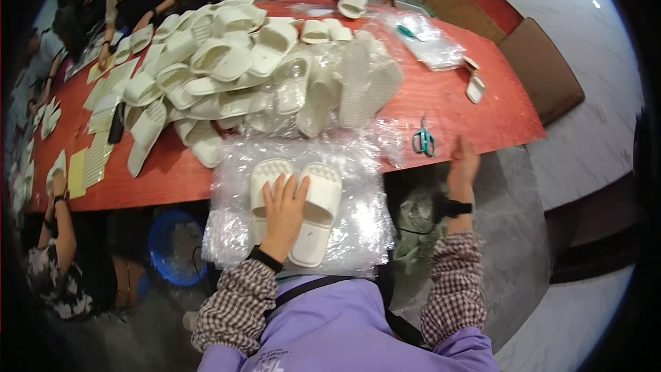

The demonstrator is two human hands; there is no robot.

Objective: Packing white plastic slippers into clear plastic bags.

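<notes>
A pair of cream slippers (pixel 321 200) lies side by side on a stack of clear plastic bags (pixel 365 234) on my lap, against the table's near edge. Across the slippers rests my left hand (pixel 284 210), palm down with its fingers spread, touching both straps and gripping neither. Off to the right, my right hand (pixel 465 169) is raised by the table edge. Its fingers look stretched out, slightly blurred, and nothing shows in it. Teal-handled scissors (pixel 424 142) lie on the table just left of that hand.
A large heap of cream slippers (pixel 227 62) covers the middle of the red table (pixel 482 120). More plastic bags (pixel 437 48) and a small strapped piece (pixel 475 87) lie at right. A blue bucket (pixel 158 251) stands below. Other people work at the left and far sides.
</notes>
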